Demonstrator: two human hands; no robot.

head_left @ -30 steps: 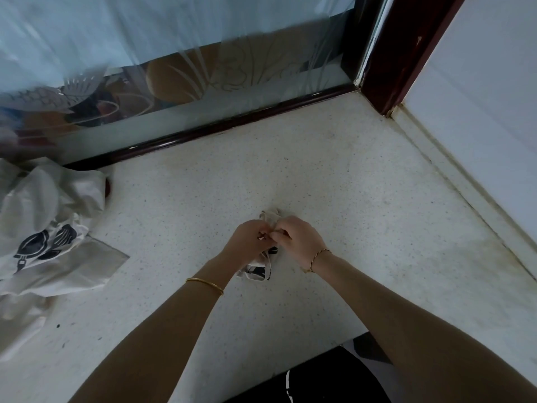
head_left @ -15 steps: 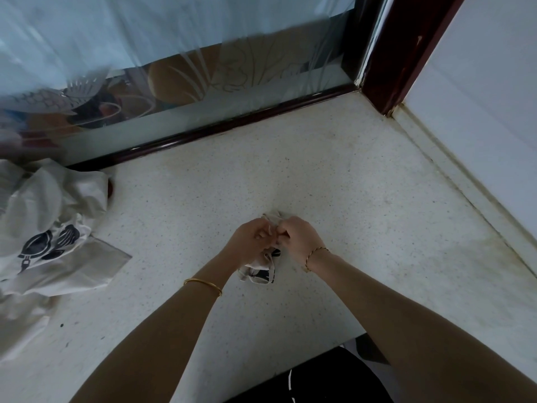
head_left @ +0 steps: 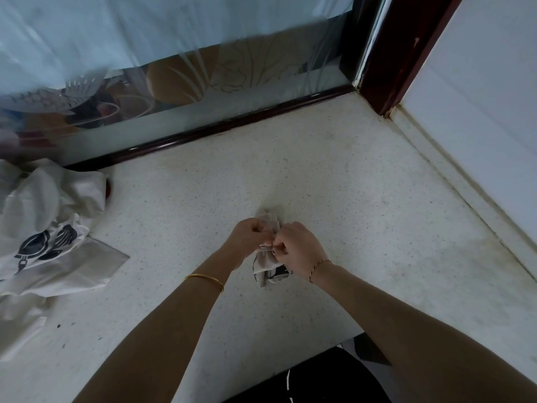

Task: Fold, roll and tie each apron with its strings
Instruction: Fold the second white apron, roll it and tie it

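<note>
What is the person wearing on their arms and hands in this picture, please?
Neither sleeves nor gloves are in view. Above the left hand a plain, smooth gold bangle circles the forearm. By the right hand a thin gold-toned chain bracelet circles the wrist.

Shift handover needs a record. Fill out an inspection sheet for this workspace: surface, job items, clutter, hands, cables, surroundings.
Surface: pale speckled counter, stained toward the right.
Job's things: rolled apron at the counter's middle; loose pile of aprons at the left, one dark-printed.
Clutter: a few dark specks near the pile.
Hands: left hand and right hand both grip the rolled apron at its middle; knot hidden.
Cables: nothing seen.
Surroundings: patterned glass panel behind, dark wooden frame, white wall at right.
</note>
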